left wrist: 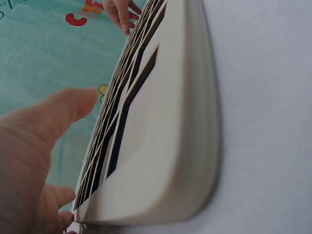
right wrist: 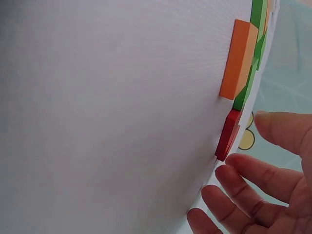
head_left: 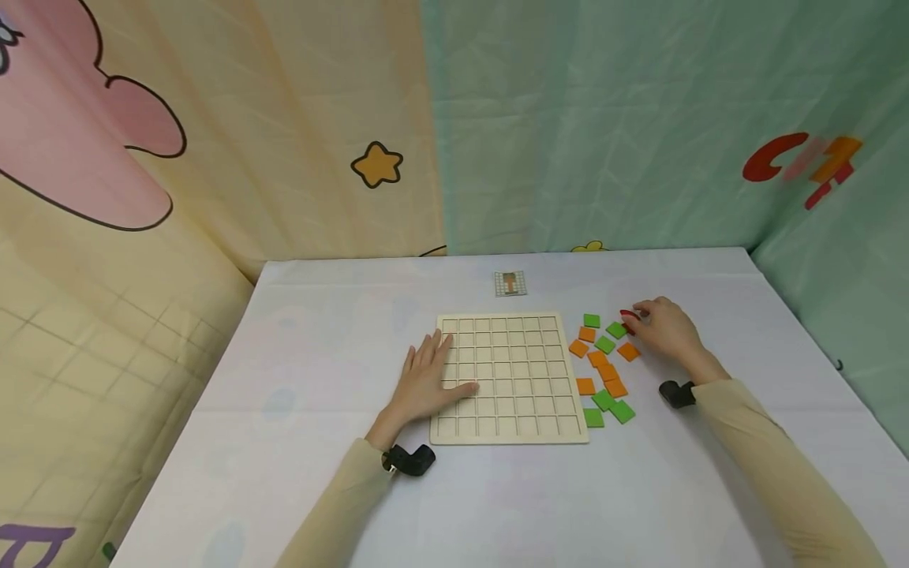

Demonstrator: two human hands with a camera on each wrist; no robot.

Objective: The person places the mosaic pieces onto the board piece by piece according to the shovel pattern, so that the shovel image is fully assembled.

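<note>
A pale wooden board (head_left: pixel 507 439) with a grid of square recesses lies on the table. My left hand (head_left: pixel 424 383) rests on its left edge, fingers stretched and thumb spread over the grid. In the left wrist view that thumb (left wrist: pixel 63 109) stands out beside the board's thick rounded corner (left wrist: pixel 161 165). Right of the board, my right hand (head_left: pixel 666 327) is at red tiles (head_left: pixel 630 314). From the right wrist, its thumb and fingers (right wrist: pixel 261 175) are parted around the red tile (right wrist: pixel 227 136), which lies on the cloth behind an orange tile (right wrist: pixel 239 61).
Several green tiles (head_left: pixel 622 411) and orange tiles (head_left: pixel 615 387) lie scattered between the board and my right hand, some overlapping. A small gridded card (head_left: pixel 510 283) with a brown figure lies behind the board. Printed curtains (head_left: pixel 568 118) hang behind the white-covered table (head_left: pixel 298 347).
</note>
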